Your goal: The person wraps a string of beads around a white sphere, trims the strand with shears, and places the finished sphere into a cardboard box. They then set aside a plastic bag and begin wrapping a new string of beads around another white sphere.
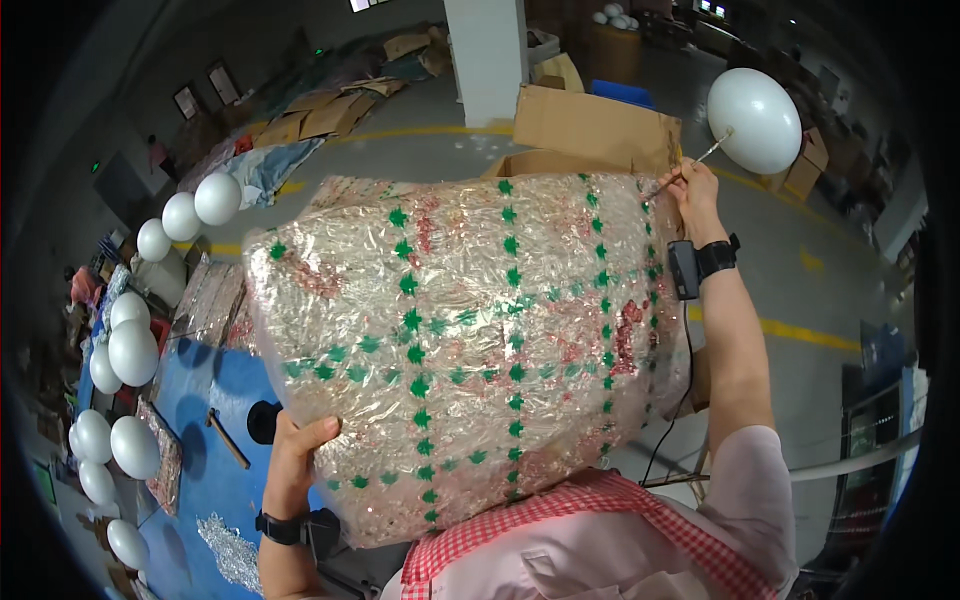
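Observation:
A big clear plastic sheet or bag (470,330) fills the middle, crinkled and shiny, with rows of green leaf-like shapes and red flecks. My left hand (296,446) grips its lower left edge, thumb on top. At its upper right corner, my right hand (686,190) is closed around a thin stick (704,158). On the stick's far end sits a large glossy white ball (755,120). Whether my right fingers also pinch the plastic, I cannot tell. Each wrist wears a black strap with a small device.
Several white balls (134,352) stand along the left side by a blue tabletop (265,385). A hammer (227,438) and a silvery glittery heap (228,550) lie on that top. Ahead are an open cardboard box (598,128) and a white pillar (487,62).

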`<action>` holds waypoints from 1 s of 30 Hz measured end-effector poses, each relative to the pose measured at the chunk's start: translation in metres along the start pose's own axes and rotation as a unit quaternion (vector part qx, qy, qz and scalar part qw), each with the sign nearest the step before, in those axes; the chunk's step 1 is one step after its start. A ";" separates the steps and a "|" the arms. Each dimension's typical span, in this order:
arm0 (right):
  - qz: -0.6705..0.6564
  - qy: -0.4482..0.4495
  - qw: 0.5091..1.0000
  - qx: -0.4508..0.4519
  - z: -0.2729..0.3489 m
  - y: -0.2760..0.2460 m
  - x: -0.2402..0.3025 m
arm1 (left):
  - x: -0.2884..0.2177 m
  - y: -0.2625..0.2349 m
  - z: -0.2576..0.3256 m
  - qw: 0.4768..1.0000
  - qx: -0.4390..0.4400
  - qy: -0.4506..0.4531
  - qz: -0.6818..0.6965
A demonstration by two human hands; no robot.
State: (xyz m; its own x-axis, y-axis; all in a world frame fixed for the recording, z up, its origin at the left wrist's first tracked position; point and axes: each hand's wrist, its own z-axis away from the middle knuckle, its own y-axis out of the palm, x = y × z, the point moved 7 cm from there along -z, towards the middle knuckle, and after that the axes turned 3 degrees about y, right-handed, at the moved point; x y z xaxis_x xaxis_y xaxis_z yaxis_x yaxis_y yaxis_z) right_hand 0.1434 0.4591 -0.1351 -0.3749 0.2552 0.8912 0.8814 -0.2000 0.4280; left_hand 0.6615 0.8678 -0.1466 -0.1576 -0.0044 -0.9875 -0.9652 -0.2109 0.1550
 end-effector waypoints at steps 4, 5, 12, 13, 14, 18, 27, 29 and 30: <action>-0.088 -0.007 0.995 -0.051 0.003 -0.004 -0.002 | -0.027 0.013 0.009 0.997 -0.018 0.043 -0.062; -0.102 -0.025 0.993 -0.062 0.001 -0.010 0.000 | -0.029 0.012 0.011 0.995 -0.016 0.042 -0.091; -0.152 0.011 0.971 -0.183 0.008 -0.026 -0.018 | -0.038 0.017 0.015 0.985 -0.032 -0.008 -0.169; -0.152 0.009 0.971 -0.186 0.007 -0.031 -0.018 | -0.040 0.019 0.013 0.984 -0.025 -0.010 -0.174; -0.174 0.024 0.963 -0.203 0.004 -0.039 -0.021 | -0.041 0.020 0.011 0.984 -0.018 -0.012 -0.178; -0.216 0.014 0.956 -0.199 0.000 -0.057 -0.022 | -0.039 0.018 0.000 0.982 -0.003 -0.006 -0.190; -0.175 -0.077 0.978 -0.081 0.012 -0.053 0.024 | 0.003 0.015 -0.038 0.997 0.049 -0.045 -0.040; -0.178 -0.097 0.977 -0.063 -0.008 -0.083 0.045 | 0.000 0.019 -0.037 0.997 0.041 -0.002 -0.059; -0.189 -0.111 0.975 -0.038 -0.021 -0.100 0.054 | 0.000 0.013 -0.033 0.997 0.039 -0.001 -0.060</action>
State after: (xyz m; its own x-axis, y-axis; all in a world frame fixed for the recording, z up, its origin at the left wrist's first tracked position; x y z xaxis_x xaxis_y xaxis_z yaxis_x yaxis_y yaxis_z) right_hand 0.0285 0.4728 -0.1262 -0.5892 0.5210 0.6176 0.6657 -0.1201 0.7365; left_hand 0.6554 0.8326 -0.1457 -0.0411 0.0172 -0.9990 -0.9902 -0.1340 0.0384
